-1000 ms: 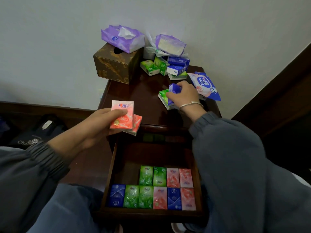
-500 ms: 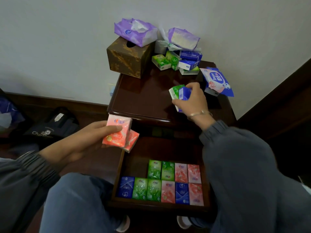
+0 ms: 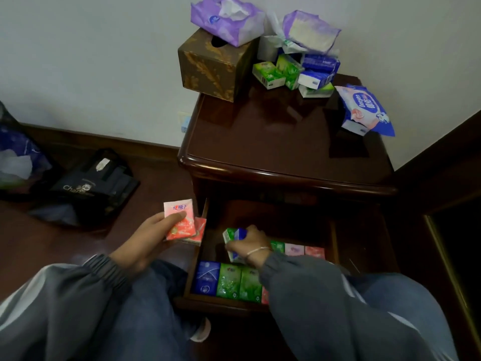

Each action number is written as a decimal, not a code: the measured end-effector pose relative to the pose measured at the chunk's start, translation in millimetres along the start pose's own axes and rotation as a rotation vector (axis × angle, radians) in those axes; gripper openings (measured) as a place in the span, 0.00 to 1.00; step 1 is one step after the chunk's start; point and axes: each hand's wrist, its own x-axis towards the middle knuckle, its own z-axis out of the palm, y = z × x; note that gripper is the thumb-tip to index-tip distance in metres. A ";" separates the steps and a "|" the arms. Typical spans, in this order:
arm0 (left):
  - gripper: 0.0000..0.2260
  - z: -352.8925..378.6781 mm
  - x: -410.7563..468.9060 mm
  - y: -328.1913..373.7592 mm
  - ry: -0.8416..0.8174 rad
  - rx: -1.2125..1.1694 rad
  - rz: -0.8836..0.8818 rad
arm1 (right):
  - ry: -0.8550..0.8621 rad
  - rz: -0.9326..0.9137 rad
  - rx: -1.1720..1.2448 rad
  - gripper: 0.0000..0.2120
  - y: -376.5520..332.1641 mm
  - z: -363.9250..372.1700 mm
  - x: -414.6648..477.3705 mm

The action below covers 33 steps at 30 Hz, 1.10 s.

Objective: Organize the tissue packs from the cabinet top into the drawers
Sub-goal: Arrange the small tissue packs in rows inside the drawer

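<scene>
The drawer is pulled out, and in it we see small tissue packs lying flat in two rows. Along the front edge lie a blue one, two green ones and a sliver of pink before a sleeve hides the rest. Behind them lie a green and two pink ones toward the right wall. The back of the drawer shows bare wood. The right hand hangs over the drawer's left half, fingers curled round a green pack and a blue pack held side by side; we cannot tell whether they touch the bottom. The left hand is just outside the drawer's left wall, its thumb clamped across two pink packs, one fanned behind the other. On the dark glossy cabinet top, a brown tissue box fills the back left corner with a purple soft pack on it. A heap of green and blue packs sits along the back edge under a second purple pack, and a pack of wet wipes overhangs the right edge. The wall is white, with a socket low beside the cabinet. On the dark wooden floor to the left lies a black bag.
</scene>
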 end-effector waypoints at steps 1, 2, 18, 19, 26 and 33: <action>0.09 -2.1 2.0 -3.3 0.009 -0.014 0.001 | 0.037 0.009 -0.069 0.33 -7.0 8.1 9.3; 0.10 -3.9 3.8 -5.9 0.016 -0.029 0.003 | 0.054 0.021 -0.112 0.35 -13.0 15.2 16.6; 0.23 -20.8 22.6 -19.4 -0.035 -0.097 0.042 | -0.055 -0.371 -0.556 0.21 -28.0 22.0 52.3; 0.23 -21.7 23.2 -20.2 -0.032 -0.096 0.045 | -0.073 -0.360 -0.581 0.22 -24.5 28.1 53.5; 0.26 -25.4 26.8 -23.9 -0.050 -0.092 0.044 | -0.073 -0.264 -0.524 0.29 -4.7 40.7 59.1; 0.19 -25.9 27.2 -24.4 -0.026 -0.118 0.051 | -0.032 0.037 0.612 0.05 -12.9 20.6 61.2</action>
